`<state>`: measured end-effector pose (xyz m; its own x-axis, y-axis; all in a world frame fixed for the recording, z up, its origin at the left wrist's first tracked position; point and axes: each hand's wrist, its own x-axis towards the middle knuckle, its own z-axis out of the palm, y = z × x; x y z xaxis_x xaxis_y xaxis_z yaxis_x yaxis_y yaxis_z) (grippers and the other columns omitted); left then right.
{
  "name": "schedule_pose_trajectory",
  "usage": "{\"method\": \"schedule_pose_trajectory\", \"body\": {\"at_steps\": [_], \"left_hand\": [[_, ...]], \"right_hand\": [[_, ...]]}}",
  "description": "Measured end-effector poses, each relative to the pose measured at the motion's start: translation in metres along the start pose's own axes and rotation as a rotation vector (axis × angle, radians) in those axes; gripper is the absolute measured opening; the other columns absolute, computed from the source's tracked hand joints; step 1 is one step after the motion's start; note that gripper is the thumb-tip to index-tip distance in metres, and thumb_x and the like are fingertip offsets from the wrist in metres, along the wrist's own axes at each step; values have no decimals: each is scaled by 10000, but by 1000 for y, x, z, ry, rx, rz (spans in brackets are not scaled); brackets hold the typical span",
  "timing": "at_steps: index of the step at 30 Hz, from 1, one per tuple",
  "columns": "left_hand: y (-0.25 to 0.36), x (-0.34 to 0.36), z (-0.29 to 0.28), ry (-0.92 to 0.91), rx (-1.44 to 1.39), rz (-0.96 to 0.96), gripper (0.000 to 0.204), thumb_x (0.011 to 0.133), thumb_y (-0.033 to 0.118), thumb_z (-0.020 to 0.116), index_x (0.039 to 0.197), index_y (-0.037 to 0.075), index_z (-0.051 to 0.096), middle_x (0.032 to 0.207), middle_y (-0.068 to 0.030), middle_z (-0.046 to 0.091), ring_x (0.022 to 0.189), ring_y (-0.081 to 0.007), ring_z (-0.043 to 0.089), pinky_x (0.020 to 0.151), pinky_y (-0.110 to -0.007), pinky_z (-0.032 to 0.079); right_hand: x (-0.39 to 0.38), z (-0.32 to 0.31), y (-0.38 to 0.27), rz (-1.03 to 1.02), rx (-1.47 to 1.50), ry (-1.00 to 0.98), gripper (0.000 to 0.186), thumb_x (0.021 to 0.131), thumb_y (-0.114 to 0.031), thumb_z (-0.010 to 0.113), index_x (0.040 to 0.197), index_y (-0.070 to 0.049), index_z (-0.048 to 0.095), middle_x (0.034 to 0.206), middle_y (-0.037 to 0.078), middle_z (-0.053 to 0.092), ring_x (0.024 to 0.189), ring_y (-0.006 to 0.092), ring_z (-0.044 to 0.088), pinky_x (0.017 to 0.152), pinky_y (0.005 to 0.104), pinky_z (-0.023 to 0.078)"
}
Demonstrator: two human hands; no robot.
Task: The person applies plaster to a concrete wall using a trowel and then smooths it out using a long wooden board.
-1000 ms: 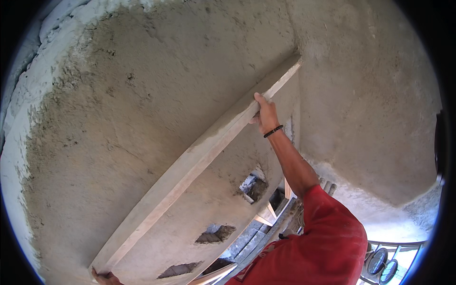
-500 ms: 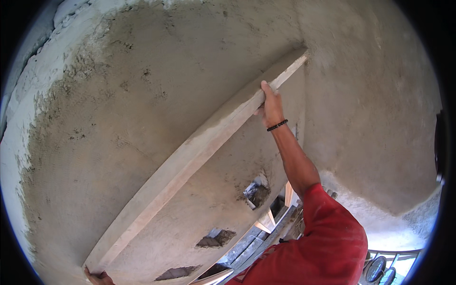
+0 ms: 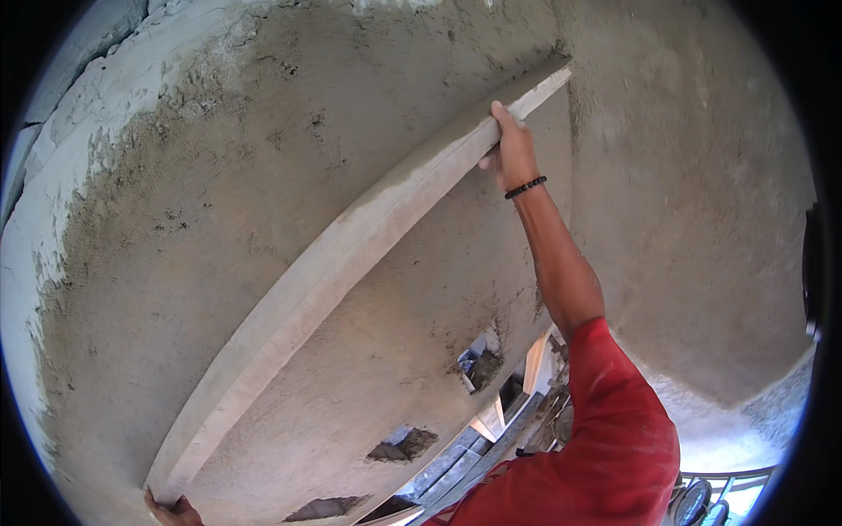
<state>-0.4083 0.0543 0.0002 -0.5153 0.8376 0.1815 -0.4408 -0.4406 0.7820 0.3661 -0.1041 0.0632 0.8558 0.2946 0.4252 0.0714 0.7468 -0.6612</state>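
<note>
A long plaster-smeared screed board (image 3: 329,272) lies against a wet grey plastered wall (image 3: 263,210), slanting from the lower left to the upper right. Near its upper end my right hand (image 3: 516,147) is wrapped round it, the thumb over the top face, a dark bead bracelet at the wrist. My left hand (image 3: 175,512) grips the lower end at the bottom of the picture, only partly in view. The board's long edge touches the plaster along most of its length.
Rough holes (image 3: 402,444) open in the wall below the board. An inner corner runs down beside the board's upper end to a second plastered wall (image 3: 675,219). Pale unplastered edging (image 3: 48,210) borders the left. Planks (image 3: 452,460) show low down past my red sleeve.
The board's upper end and my right hand have moved up the wall. Its lower end, with my left hand, has shifted slightly left and up.
</note>
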Motion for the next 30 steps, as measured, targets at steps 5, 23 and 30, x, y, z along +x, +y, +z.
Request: {"method": "schedule_pose_trajectory", "body": {"at_steps": [5, 23, 30], "left_hand": [[9, 1, 6, 13, 11, -50, 405, 823, 347, 577, 1103, 59, 530, 1036, -50, 575, 891, -173, 568, 675, -266, 460], [25, 16, 9, -57, -9, -36, 404, 801, 335, 609, 1115, 92, 538, 1047, -23, 565, 912, -152, 556, 676, -251, 445], [23, 28, -4, -152, 596, 399, 396, 774, 247, 608, 1077, 1, 541, 1032, -135, 589, 931, -247, 579, 793, -323, 486]], "right_hand": [[16, 18, -23, 15, -17, -48, 380, 834, -303, 561, 929, 62, 511, 753, 140, 576, 479, 192, 577, 304, 257, 441], [32, 32, -35, 27, -27, -26, 390, 820, -287, 576, 925, 81, 499, 767, 160, 564, 428, 206, 547, 318, 283, 462], [33, 34, -36, 22, -14, -10, 394, 819, -298, 575, 910, 80, 513, 716, 144, 562, 387, 197, 520, 307, 281, 450]]}}
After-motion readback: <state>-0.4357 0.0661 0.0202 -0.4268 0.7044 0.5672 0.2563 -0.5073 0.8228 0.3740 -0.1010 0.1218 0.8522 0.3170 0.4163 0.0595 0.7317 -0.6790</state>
